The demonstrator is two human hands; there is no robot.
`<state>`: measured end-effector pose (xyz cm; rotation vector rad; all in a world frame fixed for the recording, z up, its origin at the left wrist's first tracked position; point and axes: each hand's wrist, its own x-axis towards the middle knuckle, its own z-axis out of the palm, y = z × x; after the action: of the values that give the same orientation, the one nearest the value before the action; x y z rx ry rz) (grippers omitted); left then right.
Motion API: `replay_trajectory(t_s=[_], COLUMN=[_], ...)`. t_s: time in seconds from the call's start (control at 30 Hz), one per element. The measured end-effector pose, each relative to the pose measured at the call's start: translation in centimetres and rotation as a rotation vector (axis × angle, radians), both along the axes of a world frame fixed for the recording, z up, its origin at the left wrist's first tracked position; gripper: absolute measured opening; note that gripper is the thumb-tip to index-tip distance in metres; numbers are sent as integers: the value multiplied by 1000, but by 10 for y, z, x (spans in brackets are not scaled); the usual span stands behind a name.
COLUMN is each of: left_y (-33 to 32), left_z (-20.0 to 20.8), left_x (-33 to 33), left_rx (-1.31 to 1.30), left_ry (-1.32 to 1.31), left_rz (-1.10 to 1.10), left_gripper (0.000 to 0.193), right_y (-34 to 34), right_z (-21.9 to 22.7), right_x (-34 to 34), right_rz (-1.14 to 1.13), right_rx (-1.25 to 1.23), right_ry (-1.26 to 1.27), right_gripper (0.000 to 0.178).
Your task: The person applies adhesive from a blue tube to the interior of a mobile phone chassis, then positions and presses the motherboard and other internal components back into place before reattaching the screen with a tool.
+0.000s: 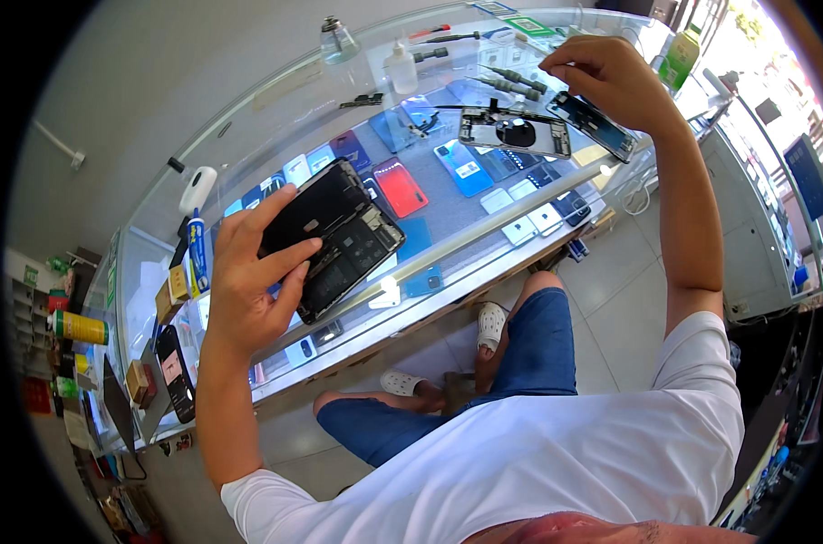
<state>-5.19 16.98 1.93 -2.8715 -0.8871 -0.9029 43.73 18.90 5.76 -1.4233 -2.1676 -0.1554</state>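
My left hand [259, 272] grips an opened black phone [339, 249] by its left side, fingers reaching over its face. Its battery and inner parts show, and it sits over the glass counter. At the far right my right hand [602, 77] is raised, thumb and fingers pinched together; what is between them, if anything, is too small to make out. Close to it lie several screwdrivers [511, 86]. Below that hand are a detached phone screen or frame [593, 125] and a stripped phone housing [516, 133] with a round black part.
Under the glass of the counter [466, 231] several phones and a red phone back [400, 188] are laid out. A white dropper bottle [401, 68] and a glass jar [339, 41] stand at the back. On the left are a blue tube [197, 249] and a black phone [175, 372].
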Motion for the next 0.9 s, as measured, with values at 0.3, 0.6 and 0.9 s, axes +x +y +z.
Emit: replay_trajectory(t_s=[0.3,0.6,0.9], left_y=[-10,-7,-1], left_z=[7,-9,-3], left_x=[-9,-19,-17], left_rx=[70,127,47], left_ry=[50,-34,-15], left_rz=[-50,-126,16], left_gripper=[31,32,29], right_y=[-2,-50,-57], right_z=[2,-43,-74], right_x=[-75,-182,-176], right_rz=[306,524,686], right_rx=[-91,-102,34], right_ry=[45,30,199], right_gripper=[17,24,17])
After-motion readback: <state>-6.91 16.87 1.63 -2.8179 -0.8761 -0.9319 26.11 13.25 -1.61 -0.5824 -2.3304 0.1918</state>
